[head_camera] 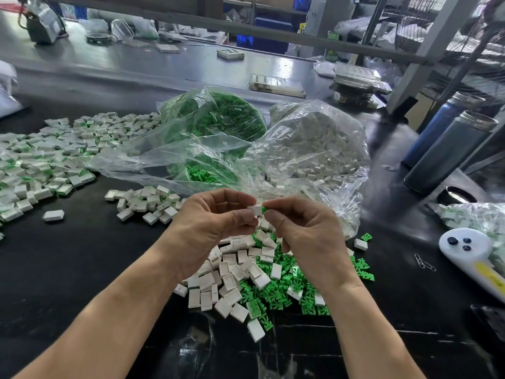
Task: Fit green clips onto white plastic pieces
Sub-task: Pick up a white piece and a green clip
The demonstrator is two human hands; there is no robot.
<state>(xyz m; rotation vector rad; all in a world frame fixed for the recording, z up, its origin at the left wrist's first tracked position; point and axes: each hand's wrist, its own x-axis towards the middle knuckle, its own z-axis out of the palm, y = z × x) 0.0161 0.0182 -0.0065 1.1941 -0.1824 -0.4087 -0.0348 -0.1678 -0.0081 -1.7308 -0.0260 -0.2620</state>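
Green clip [264,210], pinched by right hand [300,228], meets white piece [255,209] pinched by left hand [216,222]; misalignment risks a drop toward 6 o'clock.

No legible text, label or number anywhere in view.

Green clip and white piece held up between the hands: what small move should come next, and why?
Probably press the green clip, pinched by the right hand, further into the white piece held by the left hand. Green still shows at the joint, so it looks not fully seated.
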